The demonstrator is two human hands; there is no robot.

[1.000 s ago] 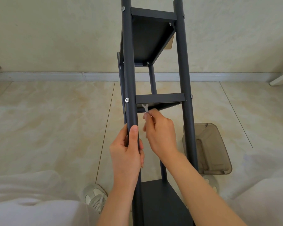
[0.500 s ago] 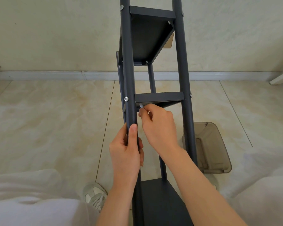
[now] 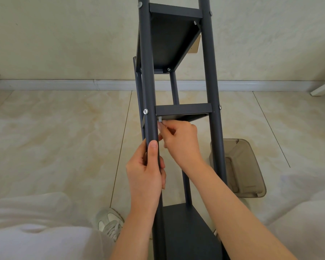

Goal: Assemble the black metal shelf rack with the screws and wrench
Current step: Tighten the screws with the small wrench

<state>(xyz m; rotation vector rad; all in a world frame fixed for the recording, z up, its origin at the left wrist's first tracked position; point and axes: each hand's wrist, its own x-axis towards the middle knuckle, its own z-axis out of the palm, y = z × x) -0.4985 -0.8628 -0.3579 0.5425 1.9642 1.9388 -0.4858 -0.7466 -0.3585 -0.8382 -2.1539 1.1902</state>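
Head view: The black shelf rack [image 3: 211,72] stands upright on the tiled floor [image 3: 54,137], directly in front of the person and close to the wall.

Left hand [image 3: 145,171] is wrapped round the front left post [image 3: 147,72], thumb lying up along the tube, just below the middle shelf [image 3: 183,109].

Right hand [image 3: 180,139] sits just beside that post, under the middle shelf's front left corner. Its fingers are curled and pinch a small silver wrench [image 3: 160,119], whose tip reaches up to the underside of the shelf. What the tip engages cannot be made out.

A silver screw [image 3: 145,111] is seated in the left post at middle-shelf height.

A smoky plastic bin [image 3: 240,166] rests on the floor behind the right post. A grey shoe [image 3: 109,220] shows beside the rack's base.
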